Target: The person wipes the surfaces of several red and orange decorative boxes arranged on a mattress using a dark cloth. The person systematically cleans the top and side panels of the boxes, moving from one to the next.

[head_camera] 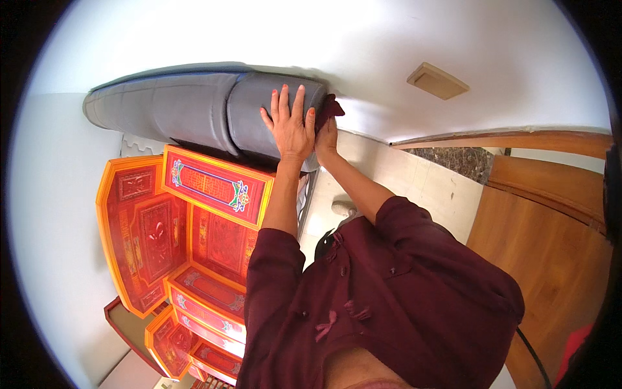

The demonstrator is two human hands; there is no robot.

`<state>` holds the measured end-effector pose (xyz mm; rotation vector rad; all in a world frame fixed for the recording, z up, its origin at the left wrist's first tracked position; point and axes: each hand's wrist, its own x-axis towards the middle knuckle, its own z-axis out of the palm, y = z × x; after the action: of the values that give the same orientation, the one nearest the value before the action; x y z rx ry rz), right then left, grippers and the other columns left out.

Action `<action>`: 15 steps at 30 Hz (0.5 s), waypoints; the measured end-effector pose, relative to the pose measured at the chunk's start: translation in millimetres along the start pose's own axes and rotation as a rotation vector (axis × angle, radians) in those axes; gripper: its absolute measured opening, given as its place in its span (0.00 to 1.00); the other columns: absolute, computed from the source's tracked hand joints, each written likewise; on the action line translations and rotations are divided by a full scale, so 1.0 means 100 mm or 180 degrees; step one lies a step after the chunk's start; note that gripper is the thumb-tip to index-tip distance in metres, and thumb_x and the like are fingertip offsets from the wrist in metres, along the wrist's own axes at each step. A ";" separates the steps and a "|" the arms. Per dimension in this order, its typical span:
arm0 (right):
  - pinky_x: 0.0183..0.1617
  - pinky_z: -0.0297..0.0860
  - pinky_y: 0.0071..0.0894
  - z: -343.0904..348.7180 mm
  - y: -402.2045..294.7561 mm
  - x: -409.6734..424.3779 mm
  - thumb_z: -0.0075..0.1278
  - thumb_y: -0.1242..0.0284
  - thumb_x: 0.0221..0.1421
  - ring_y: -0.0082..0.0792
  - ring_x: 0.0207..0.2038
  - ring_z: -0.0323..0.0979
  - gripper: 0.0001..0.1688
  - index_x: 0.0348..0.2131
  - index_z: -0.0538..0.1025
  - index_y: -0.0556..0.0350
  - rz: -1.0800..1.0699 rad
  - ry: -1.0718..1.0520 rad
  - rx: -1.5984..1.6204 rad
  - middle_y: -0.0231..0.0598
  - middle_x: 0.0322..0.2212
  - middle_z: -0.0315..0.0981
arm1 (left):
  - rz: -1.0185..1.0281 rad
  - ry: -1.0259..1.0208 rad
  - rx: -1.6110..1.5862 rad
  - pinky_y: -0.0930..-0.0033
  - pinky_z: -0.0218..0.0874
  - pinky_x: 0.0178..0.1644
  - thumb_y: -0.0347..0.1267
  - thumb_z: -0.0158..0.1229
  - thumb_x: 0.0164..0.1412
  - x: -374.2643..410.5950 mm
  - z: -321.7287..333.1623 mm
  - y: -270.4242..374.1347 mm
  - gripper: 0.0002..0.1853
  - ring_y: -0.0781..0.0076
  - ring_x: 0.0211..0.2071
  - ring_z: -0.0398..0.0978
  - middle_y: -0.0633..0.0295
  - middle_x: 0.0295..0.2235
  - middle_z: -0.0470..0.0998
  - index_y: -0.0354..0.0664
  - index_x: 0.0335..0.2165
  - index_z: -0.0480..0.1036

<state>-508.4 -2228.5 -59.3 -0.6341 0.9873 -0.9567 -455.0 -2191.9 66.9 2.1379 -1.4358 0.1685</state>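
My left hand [291,130] lies flat with fingers spread on a grey leather-look upholstered piece [180,104], close to its right end. A deep seam crosses the padding left of this hand. Just beside it, my right hand [327,141] grips a dark red cloth [331,109], pressed against the end face of the upholstery. Part of the cloth sticks out above the fingers. The fingers of the right hand are partly hidden, and so is the cloth's lower part.
Red painted wooden furniture [218,187] with orange borders stands close on the left. The white wall [311,34] behind the upholstery carries a light switch [438,80]. To the right is a wooden door [544,243] by a dark stone threshold [452,160]. A shoe [343,208] is on the tiled floor [418,194].
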 end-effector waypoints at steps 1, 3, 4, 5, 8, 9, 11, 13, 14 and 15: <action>0.60 0.62 0.36 -0.06 0.15 0.00 0.27 0.65 0.74 0.45 0.57 0.67 0.27 0.64 0.61 0.58 0.0034 0.0072 -0.0172 0.53 0.57 0.68 | -0.0007 0.0043 -0.0003 0.32 0.25 0.68 0.47 0.45 0.68 0.01 0.00 0.01 0.27 0.50 0.68 0.48 0.55 0.65 0.59 0.56 0.62 0.66; 0.54 0.68 0.42 -0.37 0.65 0.24 0.37 0.62 0.70 0.52 0.50 0.74 0.25 0.59 0.68 0.56 -0.0537 0.0463 -0.0958 0.52 0.47 0.76 | 0.0082 0.0063 -0.0076 0.32 0.26 0.68 0.47 0.46 0.68 0.07 0.01 0.14 0.26 0.50 0.68 0.50 0.56 0.64 0.61 0.56 0.61 0.67; 0.52 0.69 0.45 -0.52 0.79 0.22 0.40 0.62 0.69 0.55 0.47 0.75 0.24 0.56 0.70 0.55 -0.0583 0.0481 -0.1619 0.51 0.44 0.78 | 0.0064 0.0072 -0.0074 0.32 0.26 0.68 0.47 0.46 0.68 0.02 0.02 0.10 0.26 0.50 0.67 0.51 0.56 0.64 0.62 0.55 0.61 0.68; 0.50 0.70 0.47 -0.60 0.86 0.22 0.43 0.62 0.67 0.57 0.45 0.76 0.23 0.54 0.71 0.55 -0.0655 0.0475 -0.2271 0.51 0.41 0.79 | 0.0056 0.0108 -0.0068 0.33 0.27 0.68 0.47 0.46 0.67 0.01 0.02 0.06 0.26 0.51 0.67 0.52 0.56 0.63 0.62 0.55 0.60 0.68; 0.46 0.72 0.53 -0.81 1.12 0.11 0.50 0.65 0.62 0.59 0.42 0.77 0.18 0.48 0.75 0.54 0.0483 0.0479 -0.2841 0.48 0.36 0.81 | 0.0076 0.0160 -0.0049 0.34 0.27 0.68 0.47 0.47 0.66 0.04 0.02 0.03 0.26 0.51 0.67 0.53 0.57 0.63 0.63 0.55 0.59 0.70; 0.47 0.72 0.53 -0.80 1.13 0.04 0.50 0.66 0.62 0.58 0.42 0.78 0.18 0.48 0.75 0.54 0.0969 0.0345 -0.2956 0.48 0.37 0.81 | 0.0069 0.0163 -0.0034 0.34 0.27 0.68 0.48 0.47 0.66 0.03 0.02 0.02 0.26 0.51 0.67 0.53 0.57 0.62 0.64 0.55 0.59 0.70; 0.50 0.72 0.48 -0.78 1.12 -0.08 0.49 0.69 0.62 0.54 0.45 0.77 0.20 0.52 0.74 0.53 0.1260 0.0255 -0.2506 0.48 0.41 0.80 | 0.0032 0.0158 -0.0066 0.34 0.27 0.68 0.48 0.48 0.66 0.01 0.02 0.00 0.26 0.52 0.67 0.53 0.58 0.63 0.64 0.55 0.58 0.70; 0.54 0.70 0.44 -0.75 1.00 -0.10 0.48 0.71 0.62 0.51 0.49 0.76 0.23 0.56 0.72 0.52 0.1088 0.0315 -0.1902 0.48 0.46 0.78 | 0.0053 0.0180 -0.0123 0.34 0.27 0.68 0.48 0.48 0.66 0.04 0.06 0.03 0.26 0.52 0.67 0.53 0.58 0.63 0.63 0.55 0.58 0.70; 0.55 0.69 0.42 -0.70 0.96 -0.11 0.48 0.72 0.62 0.49 0.51 0.74 0.25 0.58 0.70 0.52 0.0806 0.0400 -0.1517 0.48 0.49 0.76 | 0.0087 0.0158 -0.0139 0.34 0.27 0.68 0.48 0.47 0.66 0.06 0.07 0.04 0.26 0.52 0.67 0.53 0.58 0.63 0.63 0.55 0.59 0.70; 0.57 0.68 0.39 -0.67 0.89 -0.10 0.47 0.73 0.62 0.47 0.53 0.73 0.26 0.60 0.69 0.52 0.0498 0.0510 -0.1129 0.49 0.52 0.75 | 0.0146 0.0135 -0.0185 0.34 0.27 0.68 0.48 0.47 0.66 0.09 0.10 0.09 0.26 0.52 0.67 0.53 0.58 0.63 0.63 0.55 0.59 0.70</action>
<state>-537.7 -2181.3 -156.3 -0.7699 1.3463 -0.7066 -460.9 -2206.6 65.6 2.0441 -1.4487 0.1859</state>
